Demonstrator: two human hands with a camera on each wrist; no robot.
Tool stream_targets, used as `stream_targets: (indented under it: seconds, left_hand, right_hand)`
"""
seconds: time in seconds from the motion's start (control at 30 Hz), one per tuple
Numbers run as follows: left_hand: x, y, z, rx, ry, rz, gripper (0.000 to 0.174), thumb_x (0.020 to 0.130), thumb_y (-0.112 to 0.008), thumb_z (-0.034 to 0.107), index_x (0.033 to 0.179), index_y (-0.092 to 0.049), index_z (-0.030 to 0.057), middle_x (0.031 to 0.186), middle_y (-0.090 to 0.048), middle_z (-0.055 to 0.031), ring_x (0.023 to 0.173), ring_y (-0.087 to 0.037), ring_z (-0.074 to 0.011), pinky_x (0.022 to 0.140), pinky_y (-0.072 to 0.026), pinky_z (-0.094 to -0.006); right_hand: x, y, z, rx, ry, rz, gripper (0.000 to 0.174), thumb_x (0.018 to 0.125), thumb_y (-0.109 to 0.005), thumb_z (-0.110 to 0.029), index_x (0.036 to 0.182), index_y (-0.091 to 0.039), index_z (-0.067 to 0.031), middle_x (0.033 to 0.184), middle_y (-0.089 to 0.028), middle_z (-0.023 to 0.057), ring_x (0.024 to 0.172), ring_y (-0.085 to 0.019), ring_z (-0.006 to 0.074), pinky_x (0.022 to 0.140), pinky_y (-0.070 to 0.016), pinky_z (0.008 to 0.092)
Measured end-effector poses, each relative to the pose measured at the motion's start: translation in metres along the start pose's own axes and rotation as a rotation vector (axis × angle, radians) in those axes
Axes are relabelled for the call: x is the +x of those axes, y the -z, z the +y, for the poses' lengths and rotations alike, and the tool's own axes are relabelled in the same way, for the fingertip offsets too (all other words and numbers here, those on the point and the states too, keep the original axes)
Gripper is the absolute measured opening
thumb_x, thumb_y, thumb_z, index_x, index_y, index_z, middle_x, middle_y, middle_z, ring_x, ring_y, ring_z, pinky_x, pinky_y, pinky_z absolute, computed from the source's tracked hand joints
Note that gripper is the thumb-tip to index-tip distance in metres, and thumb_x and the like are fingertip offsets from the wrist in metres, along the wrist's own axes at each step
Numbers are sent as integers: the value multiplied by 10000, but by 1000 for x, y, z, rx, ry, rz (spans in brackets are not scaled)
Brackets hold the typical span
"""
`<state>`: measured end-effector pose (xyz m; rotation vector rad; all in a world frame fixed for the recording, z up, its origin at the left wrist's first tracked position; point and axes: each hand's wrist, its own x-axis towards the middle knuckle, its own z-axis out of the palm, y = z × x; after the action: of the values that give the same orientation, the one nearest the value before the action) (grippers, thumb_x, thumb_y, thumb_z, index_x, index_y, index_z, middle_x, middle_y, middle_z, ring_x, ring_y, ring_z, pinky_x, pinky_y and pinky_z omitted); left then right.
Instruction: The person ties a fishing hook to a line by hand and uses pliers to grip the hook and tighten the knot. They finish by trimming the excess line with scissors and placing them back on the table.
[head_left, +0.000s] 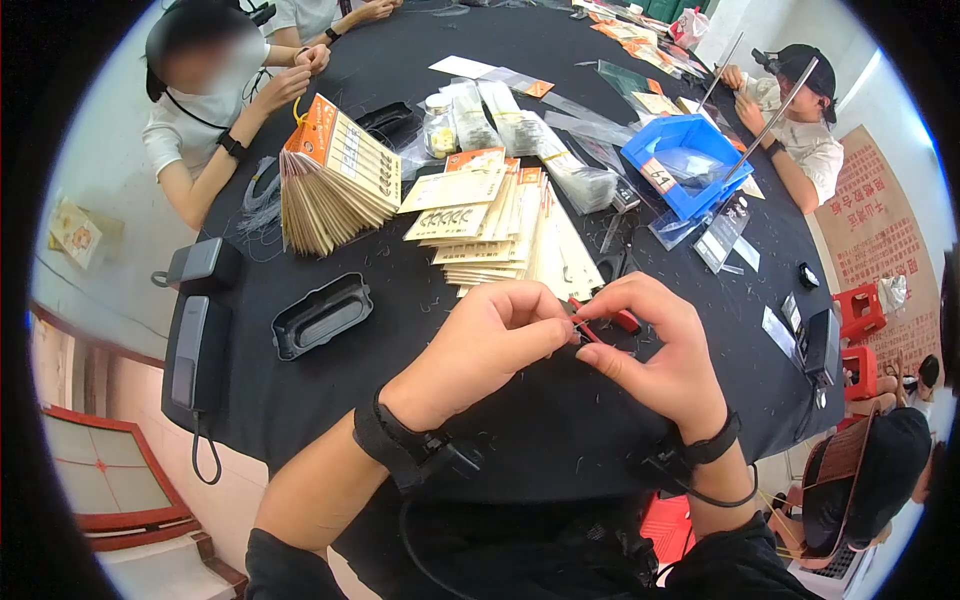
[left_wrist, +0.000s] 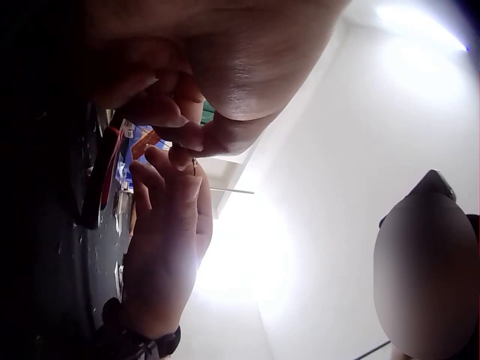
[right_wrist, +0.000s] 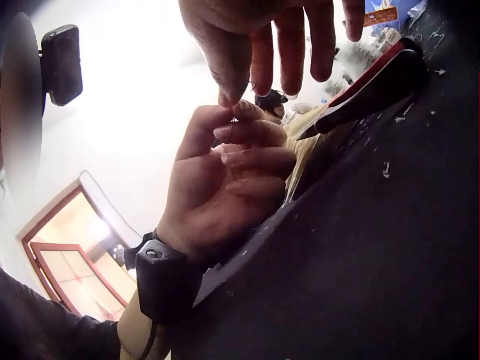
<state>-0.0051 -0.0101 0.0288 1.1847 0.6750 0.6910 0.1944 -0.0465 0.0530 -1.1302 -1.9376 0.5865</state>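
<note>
In the head view my left hand (head_left: 490,335) and right hand (head_left: 660,345) meet over the near part of the black-covered table. The left thumb and index finger pinch a tiny, thin dark piece (left_wrist: 195,166), shaped like a small hook and mostly hidden by the fingertips. My right thumb touches the left fingertips in the right wrist view, while the other right fingers stretch out fairly straight. Just beyond the hands lies a tool with red and black handles (right_wrist: 375,84), its working end hidden. A stack of printed cards (head_left: 500,225) spreads out in front of the left hand.
An upright fan of cards (head_left: 340,180) stands at the left, behind a black plastic tray (head_left: 322,315). Black scissors (head_left: 617,264) lie beyond the hands. Farther off are a blue bin (head_left: 690,190), clear packets (head_left: 580,180) and a jar (head_left: 439,130). Other people sit around the table.
</note>
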Motion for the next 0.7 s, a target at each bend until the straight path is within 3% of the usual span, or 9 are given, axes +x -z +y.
stream_targets:
  seconds: [0.23, 0.7]
  left_hand:
    - [-1, -2, 2, -39, 18, -28, 87, 855, -639, 146, 842, -624, 62, 734, -568, 45, 599, -431, -11, 516, -315, -169]
    - [0, 0, -4, -214, 114, -168, 101, 878, -642, 131, 878, -617, 33, 808, -608, 1, 610, -438, -12, 487, -299, -164]
  right_hand:
    - [-1, 0, 5, 67, 40, 26, 125, 750, -730, -55, 833, -645, -19, 839, -646, 85, 786, -621, 218, 690, -470, 295]
    - [-6, -5, 6, 93, -3, 103, 89, 730, -708, -30, 769, -629, -43, 755, -633, 61, 680, -582, 204, 622, -432, 294]
